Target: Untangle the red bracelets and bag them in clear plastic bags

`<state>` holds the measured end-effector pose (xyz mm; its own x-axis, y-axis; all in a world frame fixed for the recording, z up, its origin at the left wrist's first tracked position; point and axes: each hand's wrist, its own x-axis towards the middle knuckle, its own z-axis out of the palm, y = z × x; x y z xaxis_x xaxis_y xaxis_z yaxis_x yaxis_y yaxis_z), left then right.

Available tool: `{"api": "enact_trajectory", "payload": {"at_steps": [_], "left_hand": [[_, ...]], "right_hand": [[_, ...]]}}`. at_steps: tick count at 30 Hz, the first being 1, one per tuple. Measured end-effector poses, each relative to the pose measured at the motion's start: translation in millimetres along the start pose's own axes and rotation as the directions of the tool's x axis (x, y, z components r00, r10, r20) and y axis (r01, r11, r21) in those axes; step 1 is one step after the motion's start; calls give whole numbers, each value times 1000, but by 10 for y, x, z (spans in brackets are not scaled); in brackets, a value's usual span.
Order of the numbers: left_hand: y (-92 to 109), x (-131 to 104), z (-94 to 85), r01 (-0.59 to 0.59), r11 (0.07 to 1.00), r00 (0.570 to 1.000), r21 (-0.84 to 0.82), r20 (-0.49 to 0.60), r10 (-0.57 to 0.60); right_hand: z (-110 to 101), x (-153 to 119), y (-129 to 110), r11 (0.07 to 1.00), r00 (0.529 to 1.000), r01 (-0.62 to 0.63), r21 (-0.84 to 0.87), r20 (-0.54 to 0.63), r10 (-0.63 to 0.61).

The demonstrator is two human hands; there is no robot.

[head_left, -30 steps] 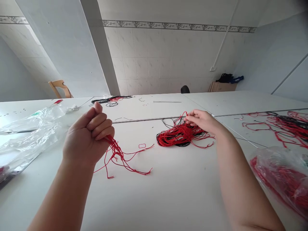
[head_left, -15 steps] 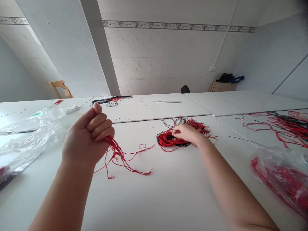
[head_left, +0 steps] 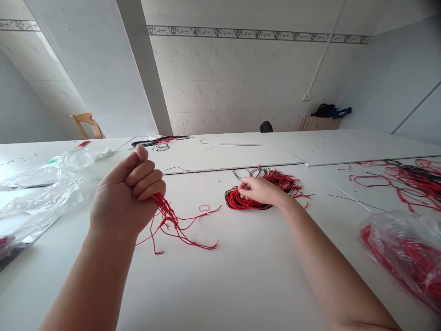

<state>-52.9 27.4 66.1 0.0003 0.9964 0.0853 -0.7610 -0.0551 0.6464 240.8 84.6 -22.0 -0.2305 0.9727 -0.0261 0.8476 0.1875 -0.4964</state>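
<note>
My left hand is closed in a fist around a bunch of red cords. Their knotted, frayed ends hang out below the little finger and spread toward the right over the white table. On the right, my right hand is at a looped bundle of red and black cords lying on the table. Its fingers are curled together over the loops, and what is between the fingertips is hidden. A small red rectangular loop lies between the two hands.
Clear plastic bags spread over the left side. At the right edge sits a plastic bag of red cords, with more red and black cords behind it. Black cords and a thin strip lie on the far table.
My right hand has moved slightly left over the bundle, its fingers curled. The left hand keeps its hold on the red cords, almost unmoved.
</note>
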Motion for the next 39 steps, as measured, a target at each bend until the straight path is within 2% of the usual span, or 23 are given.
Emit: {"api": "enact_trajectory", "payload": {"at_steps": [3, 5, 7, 11, 12, 15, 16, 19, 20, 25, 31, 35, 37, 39], "left_hand": [[-6, -5, 1, 4, 1000, 1000, -1, 1, -4], [-9, -8, -2, 2, 1000, 1000, 0, 17, -2], [-9, -10, -5, -1, 1000, 999, 5, 45, 1], [-7, -9, -9, 3, 1000, 996, 16, 91, -4], [-8, -6, -11, 5, 1000, 996, 19, 88, -6], [-11, 6, -19, -3, 1000, 998, 22, 63, 1], [-12, 10, -23, -7, 1000, 998, 24, 56, 6], [-12, 14, -31, -11, 1000, 999, 25, 52, 10], [-12, 14, -31, -7, 1000, 998, 23, 55, 6], [-18, 16, -19, -2, 1000, 998, 26, 65, 1], [-13, 23, -21, 1, 1000, 998, 26, 62, -2], [-7, 15, -20, -4, 1000, 998, 29, 61, 3], [-6, 10, -17, -7, 1000, 998, 25, 59, 5], [-6, 7, -14, -7, 1000, 998, 23, 59, 5]], "right_hand": [[-144, -82, 28, 999, 992, -43, 2, -118, 43], [-215, -121, 71, 996, 985, -84, -21, -153, 80], [-274, -147, 126, 998, 991, -68, 17, -117, 69], [-356, -166, 210, 946, 995, 73, 315, -89, -47], [-364, -165, 220, 934, 997, 73, 350, -38, -64], [-349, -147, 234, 978, 986, -21, 209, 163, -13], [-332, -133, 237, 990, 987, -56, 133, 157, 34], [-259, -77, 253, 990, 990, -138, -23, -19, 137], [-231, -58, 259, 988, 988, -149, -46, -32, 148], [-80, 25, 235, 983, 977, -145, -108, 138, 160], [108, 115, 98, 981, 966, -133, -141, 205, 160], [62, 84, 148, 987, 989, -105, -123, 88, 116], [-43, 49, 227, 991, 994, -97, -90, -58, 92], [-179, 23, 317, 994, 961, -99, -54, -263, 81]]}}
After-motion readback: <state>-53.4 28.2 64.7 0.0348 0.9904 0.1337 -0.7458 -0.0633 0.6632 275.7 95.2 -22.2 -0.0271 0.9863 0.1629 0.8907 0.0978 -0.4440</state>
